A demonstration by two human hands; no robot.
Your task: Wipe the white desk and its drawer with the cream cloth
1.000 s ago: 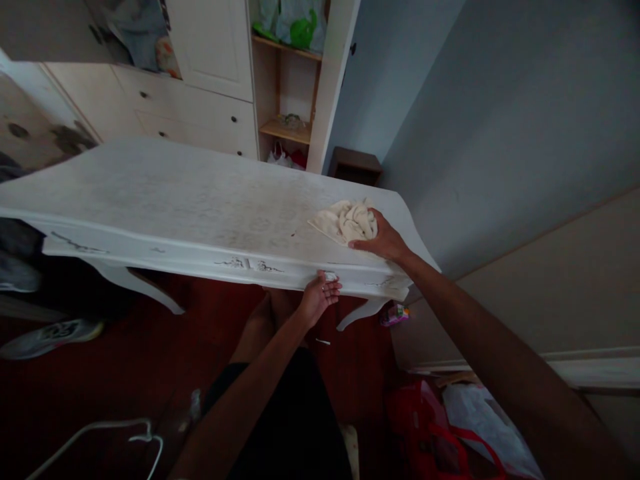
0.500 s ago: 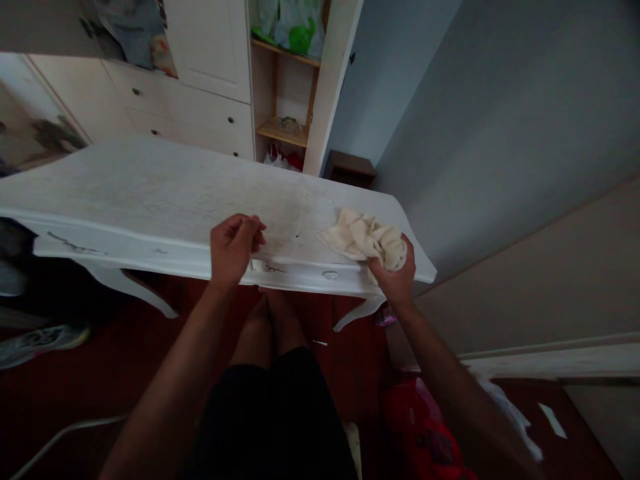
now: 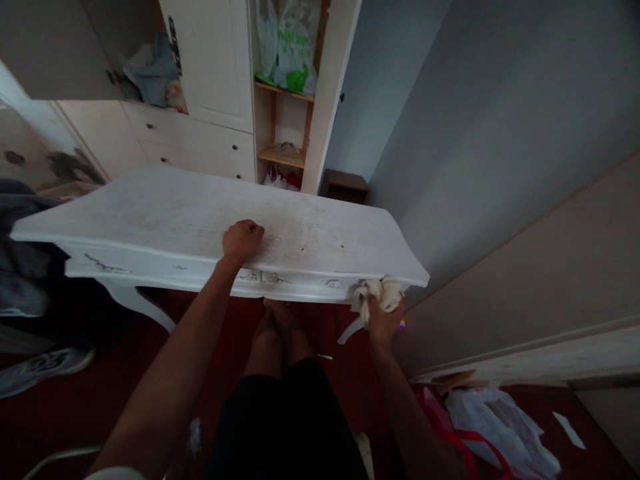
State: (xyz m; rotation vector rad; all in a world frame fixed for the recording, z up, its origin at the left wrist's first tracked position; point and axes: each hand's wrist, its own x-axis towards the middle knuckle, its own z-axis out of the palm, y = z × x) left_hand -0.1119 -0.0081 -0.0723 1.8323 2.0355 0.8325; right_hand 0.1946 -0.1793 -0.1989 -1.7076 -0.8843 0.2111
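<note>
A white painted table (image 3: 165, 213) with worn ornament on its front stands before me. My left hand (image 3: 242, 240) rests as a closed fist on the tabletop near the front edge, with nothing visible in it. My right hand (image 3: 383, 319) grips a crumpled cream cloth (image 3: 376, 293) and holds it against the table's front face at the right corner, just below the top. A small round drawer knob (image 3: 333, 284) sits left of the cloth. My bare feet (image 3: 280, 320) show under the table.
A cream wardrobe (image 3: 210, 73) with drawers and open shelves holding plastic bags (image 3: 287, 47) stands behind the table. A grey wall (image 3: 480, 133) runs along the right. A red bag (image 3: 450, 433), white plastic (image 3: 500, 427) and a shoe (image 3: 45, 367) lie on the dark red floor.
My right hand has dragged the cloth off the tabletop down over the front right edge. My left hand has risen from the drawer front and settled as a fist on the top.
</note>
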